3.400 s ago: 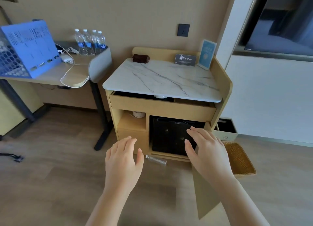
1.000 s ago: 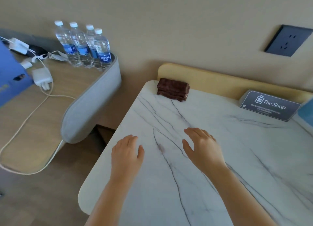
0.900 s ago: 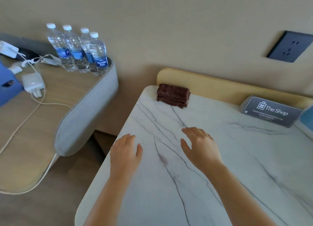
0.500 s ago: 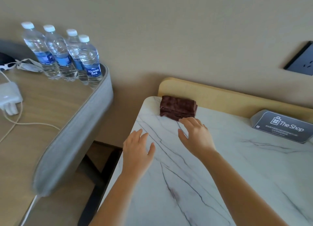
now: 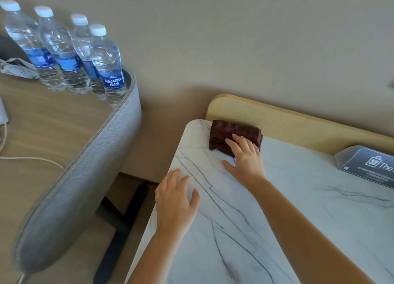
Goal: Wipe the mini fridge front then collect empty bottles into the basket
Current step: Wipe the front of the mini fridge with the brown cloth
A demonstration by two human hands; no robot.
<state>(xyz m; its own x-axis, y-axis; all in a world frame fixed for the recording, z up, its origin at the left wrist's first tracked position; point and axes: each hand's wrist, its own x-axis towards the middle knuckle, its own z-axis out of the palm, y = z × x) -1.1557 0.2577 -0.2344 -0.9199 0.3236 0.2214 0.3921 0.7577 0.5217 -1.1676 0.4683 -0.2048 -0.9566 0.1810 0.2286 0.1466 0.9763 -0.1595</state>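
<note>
A white marble top [image 5: 298, 209] with dark veins fills the near right, backed by a pale wooden rim [image 5: 287, 121]. To the left stands a wooden desk [image 5: 49, 134] with a grey padded edge; four capped water bottles [image 5: 70, 53] stand in a row at its far corner. A dark sign [image 5: 371, 166] sits at the far right of the marble. A folded brown cloth [image 5: 230, 132] lies at the marble's far left corner, against the rim. The right hand [image 5: 245, 158] rests its spread fingers on the cloth, not closed around it. The left hand [image 5: 174, 200] lies flat and open on the marble's left edge, holding nothing.
</note>
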